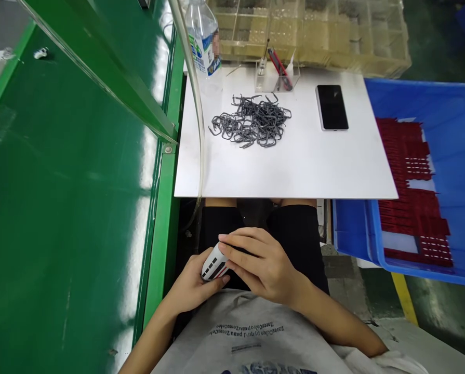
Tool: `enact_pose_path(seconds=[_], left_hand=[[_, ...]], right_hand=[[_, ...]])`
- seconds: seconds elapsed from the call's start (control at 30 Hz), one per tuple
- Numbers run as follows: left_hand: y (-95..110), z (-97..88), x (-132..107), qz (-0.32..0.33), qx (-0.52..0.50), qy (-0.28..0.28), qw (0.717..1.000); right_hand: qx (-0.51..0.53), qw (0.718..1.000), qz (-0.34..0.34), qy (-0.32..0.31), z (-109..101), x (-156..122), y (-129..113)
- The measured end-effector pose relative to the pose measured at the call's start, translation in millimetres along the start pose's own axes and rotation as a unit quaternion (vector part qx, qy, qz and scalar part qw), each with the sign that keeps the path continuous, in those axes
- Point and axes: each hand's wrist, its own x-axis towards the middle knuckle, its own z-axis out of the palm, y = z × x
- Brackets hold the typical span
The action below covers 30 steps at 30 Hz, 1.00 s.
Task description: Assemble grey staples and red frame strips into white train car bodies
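Note:
Above my lap, my left hand (195,283) is wrapped round a small white toy train car (215,263) with black windows and a red stripe. My right hand (265,265) closes over its far end from the right, fingers pressed on the shell, so part of the car is hidden. Beyond my hands, a loose pile of dark grey bent plastic pieces (258,120) lies on the white board (302,169). Neither hand touches the pile.
A clear tube (198,104) hangs over the board's left side, near a water bottle (204,39). Behind are a small clear holder (273,80) with tools and a compartment tray (314,52). A phone (332,107) lies right, beside a blue bin (464,156) holding red parts (406,171).

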Motion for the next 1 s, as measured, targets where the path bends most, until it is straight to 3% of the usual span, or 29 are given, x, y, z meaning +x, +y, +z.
enact_pose_path(seconds=[0.2,0.47,0.7,0.83,1.0], left_hand=[[-1,4.9,-4,-0.006,0.031,0.013,0.999],[0,18.5,-4,-0.008,0.056,0.002,0.998],[11,33.7,-2,0.001,0.029,-0.028,0.999],[20,43.9,-4,-0.017,0.082,0.008,0.996],[37,49.6,-11,-0.040,0.144,-0.009,0.989]], right_hand=[[-0.078,0.997,-0.019,-0.007,-4,-2,-8],[-0.168,0.984,-0.012,-0.049,-26,-15,-16],[-0.028,1.000,0.013,0.000,-27,-40,-15],[-0.042,0.996,0.072,0.010,-32,-49,-19],[0.035,0.991,0.119,0.044,-38,-62,-20]])
